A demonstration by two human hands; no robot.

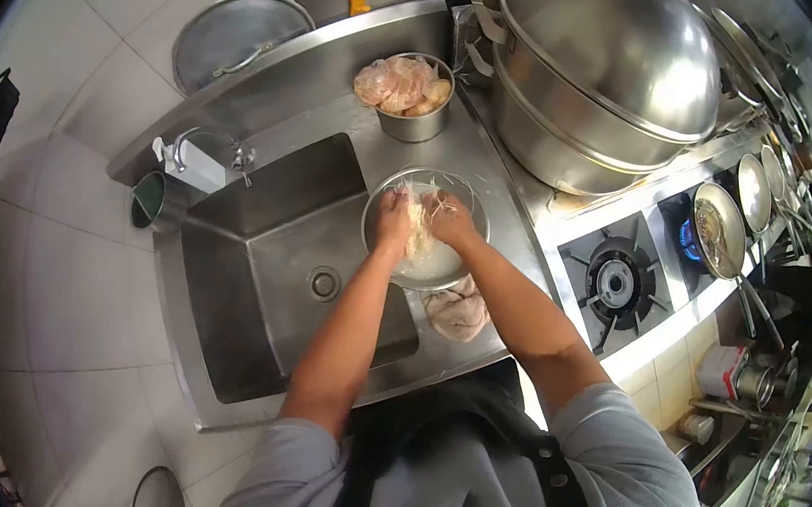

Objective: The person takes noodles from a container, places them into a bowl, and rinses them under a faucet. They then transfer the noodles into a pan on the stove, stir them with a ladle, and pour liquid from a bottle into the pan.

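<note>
Both my hands are inside a round metal bowl [369, 234] on the steel counter, beside the sink. Pale, stringy shreds [418, 235] lie between them, and some thin strands stick to my fingers; their exact kind I cannot make out. My left hand [395, 217] is closed around the left side of the shreds. On the right side, my right hand [450, 219] is curled over the shreds, with strands hanging off it. Cloudy liquid shows in the bowl below. A crumpled cloth [459, 312] lies against the bowl's near right edge.
A sink basin [264, 267] with a faucet [214, 139] lies left. Behind the bowl stands a metal pot [412, 126] of plastic-wrapped pale pieces. A large steamer [594, 95] and burner [615, 280] stand right; a pan [717, 229] sits over a blue flame.
</note>
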